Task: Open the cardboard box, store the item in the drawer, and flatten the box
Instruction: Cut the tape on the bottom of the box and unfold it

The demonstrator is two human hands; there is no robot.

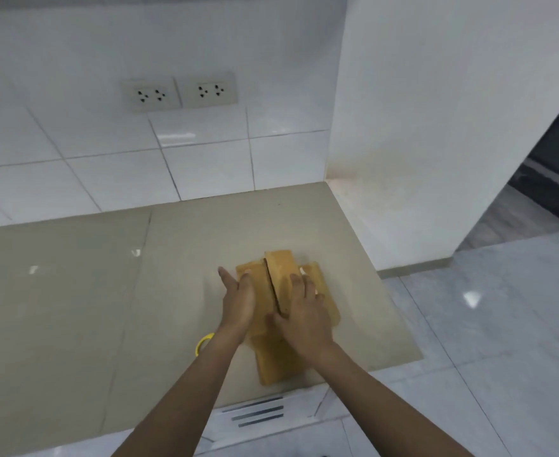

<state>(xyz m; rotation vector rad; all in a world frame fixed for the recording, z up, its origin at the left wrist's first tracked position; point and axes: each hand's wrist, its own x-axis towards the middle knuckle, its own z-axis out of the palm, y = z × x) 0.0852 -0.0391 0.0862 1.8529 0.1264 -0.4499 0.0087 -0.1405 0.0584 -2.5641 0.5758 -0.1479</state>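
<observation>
two hands – left (238, 300), right (304, 311) – pressing flat, palms open, on cardboard box (279, 275), yellow ring (202, 344) half hidden

The bench (73, 308) is a glossy beige surface with a seam running front to back left of the cardboard box (278, 268). Its back edge meets a white tiled wall, and its right end butts against a white pillar. The cardboard box lies on the bench near the front right corner, mostly pressed flat, with two top flaps meeting at a dark slit. Just left of the box, a yellow ring (202, 344) rests on the bench, partly hidden by a forearm.
</observation>
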